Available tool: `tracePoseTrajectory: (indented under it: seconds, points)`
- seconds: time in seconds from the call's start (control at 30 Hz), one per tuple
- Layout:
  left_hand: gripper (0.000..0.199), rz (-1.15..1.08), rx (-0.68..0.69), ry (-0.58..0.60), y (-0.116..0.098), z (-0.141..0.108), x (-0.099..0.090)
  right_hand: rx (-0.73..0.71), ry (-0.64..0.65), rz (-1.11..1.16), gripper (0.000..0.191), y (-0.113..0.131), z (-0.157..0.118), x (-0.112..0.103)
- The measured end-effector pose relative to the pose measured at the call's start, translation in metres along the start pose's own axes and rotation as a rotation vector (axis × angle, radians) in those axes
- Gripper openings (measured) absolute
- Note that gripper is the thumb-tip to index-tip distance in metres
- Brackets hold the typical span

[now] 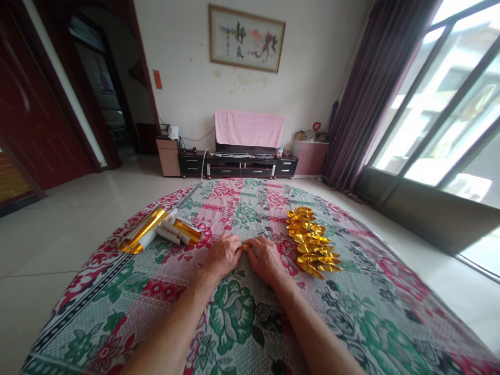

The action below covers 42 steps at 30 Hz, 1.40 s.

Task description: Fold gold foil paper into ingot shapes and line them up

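Observation:
My left hand and my right hand meet over the middle of the flowered cloth, fingers pinched close together. Between the fingertips shows a small bit of gold foil paper; the rest of it is hidden by the fingers. To the right of my hands lie folded gold foil pieces, several in an overlapping row. On the left, curled sheets of gold foil paper with white backs rest on the cloth, beside a second curled bundle.
The round table's flowered cloth spreads under everything. Beyond it stand a low black TV cabinet and a screen draped with a pink towel. A purple curtain and windows are at right, a dark red door at left.

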<state>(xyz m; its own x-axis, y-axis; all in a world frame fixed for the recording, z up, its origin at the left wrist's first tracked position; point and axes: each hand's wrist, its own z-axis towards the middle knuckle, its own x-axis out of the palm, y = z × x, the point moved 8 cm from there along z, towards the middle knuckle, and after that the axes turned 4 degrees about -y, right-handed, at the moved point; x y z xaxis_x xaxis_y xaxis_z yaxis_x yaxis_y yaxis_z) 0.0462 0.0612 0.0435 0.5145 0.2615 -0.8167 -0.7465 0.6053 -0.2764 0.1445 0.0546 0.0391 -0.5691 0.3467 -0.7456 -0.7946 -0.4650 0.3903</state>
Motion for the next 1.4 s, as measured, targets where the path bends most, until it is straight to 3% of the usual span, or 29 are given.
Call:
tracePoseTrajectory:
  seconds: [0.43, 0.87, 1.4]
  points:
    - [0.020, -0.200, -0.071, -0.054, 0.022, 0.000, 0.006, 0.027, -0.005, 0.001, 0.018, -0.007, 0.001, 0.004]
    - [0.013, -0.166, -0.230, -0.073, 0.029, 0.004, 0.017, 0.038, -0.010, -0.005, 0.015, -0.010, 0.001, 0.006]
    - [0.009, -0.113, -0.262, -0.110, 0.029, 0.003, 0.018, 0.012, -0.026, 0.119, 0.021, -0.010, -0.001, -0.004]
